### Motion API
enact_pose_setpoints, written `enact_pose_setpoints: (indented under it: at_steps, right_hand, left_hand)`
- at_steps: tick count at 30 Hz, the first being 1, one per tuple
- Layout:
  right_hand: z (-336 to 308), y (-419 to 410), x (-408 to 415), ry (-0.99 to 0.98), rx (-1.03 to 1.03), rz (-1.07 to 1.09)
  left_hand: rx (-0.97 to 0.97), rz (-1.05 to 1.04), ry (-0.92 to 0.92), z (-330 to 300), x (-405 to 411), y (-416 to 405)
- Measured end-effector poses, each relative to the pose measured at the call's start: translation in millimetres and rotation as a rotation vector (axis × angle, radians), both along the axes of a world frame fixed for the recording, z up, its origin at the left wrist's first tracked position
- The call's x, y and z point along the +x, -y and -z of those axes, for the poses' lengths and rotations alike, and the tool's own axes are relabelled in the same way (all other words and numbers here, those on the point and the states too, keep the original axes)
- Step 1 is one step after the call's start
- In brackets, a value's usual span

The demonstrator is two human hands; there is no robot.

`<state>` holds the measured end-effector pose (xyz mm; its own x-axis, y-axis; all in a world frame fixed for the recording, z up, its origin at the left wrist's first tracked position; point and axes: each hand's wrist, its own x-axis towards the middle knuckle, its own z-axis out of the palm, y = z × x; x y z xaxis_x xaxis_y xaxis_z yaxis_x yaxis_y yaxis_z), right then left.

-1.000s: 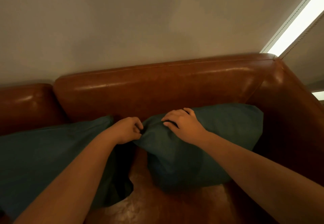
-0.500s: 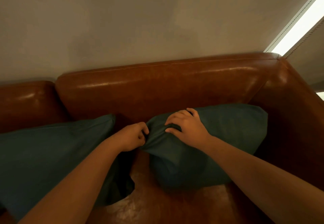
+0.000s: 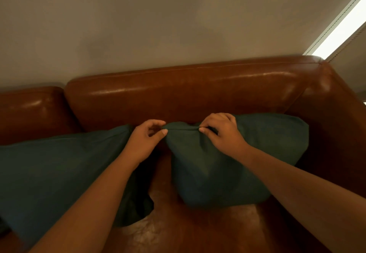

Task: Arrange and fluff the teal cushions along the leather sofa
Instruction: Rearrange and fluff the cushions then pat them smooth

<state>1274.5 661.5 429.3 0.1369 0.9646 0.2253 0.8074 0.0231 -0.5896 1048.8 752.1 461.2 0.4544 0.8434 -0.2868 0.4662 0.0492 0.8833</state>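
Observation:
Two teal cushions lean against the back of the brown leather sofa (image 3: 178, 90). The right cushion (image 3: 247, 163) stands in the sofa's right corner, and both hands pinch its top edge. My left hand (image 3: 145, 141) holds the upper left corner between thumb and fingers. Just to the right, my right hand (image 3: 221, 132) grips the same edge, thumb in front, with the fabric pulled taut between the two hands. The left cushion (image 3: 59, 169) lies slumped to the left, partly hidden under my left forearm.
The sofa's right armrest (image 3: 336, 114) rises close beside the right cushion. A bare strip of seat leather (image 3: 168, 229) shows between and below the cushions. A plain wall (image 3: 158, 25) stands behind, with a bright window strip (image 3: 344, 25) at the upper right.
Both hands have risen to the top edge of the right cushion and now pinch it there. The corner that was bunched low has been pulled up and stretched between them.

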Motion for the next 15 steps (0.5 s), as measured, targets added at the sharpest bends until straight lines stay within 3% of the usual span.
enact_pose_setpoints:
  at_steps: [3, 7, 13, 15]
  right_hand:
    - [0.7, -1.1, -6.2, -0.006, -0.014, -0.010]
    - [-3.3, -2.6, -8.2, -0.040, -0.008, -0.004]
    - [-4.9, 9.4, -0.7, -0.001, 0.065, -0.023]
    - [-4.0, 17.0, 3.1, 0.018, 0.111, -0.027]
  left_hand:
    - [0.095, 0.158, -0.168, -3.1, -1.9, -4.1]
    - [0.266, 0.088, -0.171, -1.0, -1.7, -1.8]
    - [0.142, 0.067, 0.043, 7.8, 1.5, -0.7]
    - [-0.007, 0.102, 0.135, 2.5, -0.6, -2.6]
